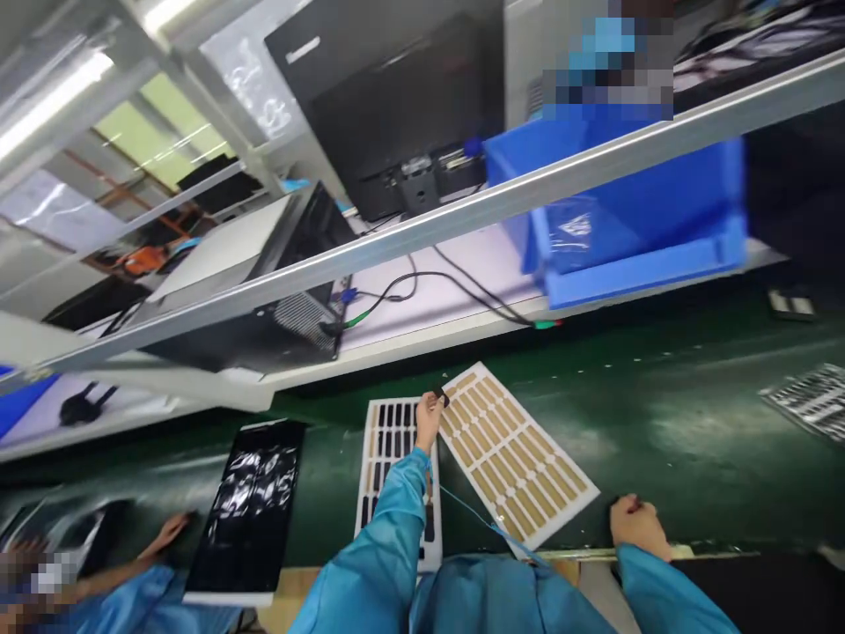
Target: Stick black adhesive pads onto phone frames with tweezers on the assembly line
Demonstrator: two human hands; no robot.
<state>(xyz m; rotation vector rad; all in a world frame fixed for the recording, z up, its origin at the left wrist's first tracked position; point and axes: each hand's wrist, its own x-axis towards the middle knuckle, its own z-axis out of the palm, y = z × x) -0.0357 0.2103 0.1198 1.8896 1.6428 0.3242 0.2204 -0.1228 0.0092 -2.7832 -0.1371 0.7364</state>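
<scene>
My left hand (429,423) pinches a small dark flat piece (441,398) at the upper left corner of a white tray with tan strip-shaped slots (521,467). Under my left forearm lies a second white tray (363,475), with black strips in many of its slots; my sleeve hides part of it. My right hand (639,527) rests closed on the green work surface near its front edge, right of the tan-slotted tray. A bit of something dark shows at its curled fingers, too small to name. A thin blue cord (468,504) runs from my left wrist across the tan-slotted tray.
A black glossy sheet (247,506) lies to the left, beside a co-worker's hand (172,530). On the right is a tray of black-and-white strips (811,401). Above, a metal rail (422,227) crosses before a shelf with a blue bin (640,277), computer case (290,326) and cables.
</scene>
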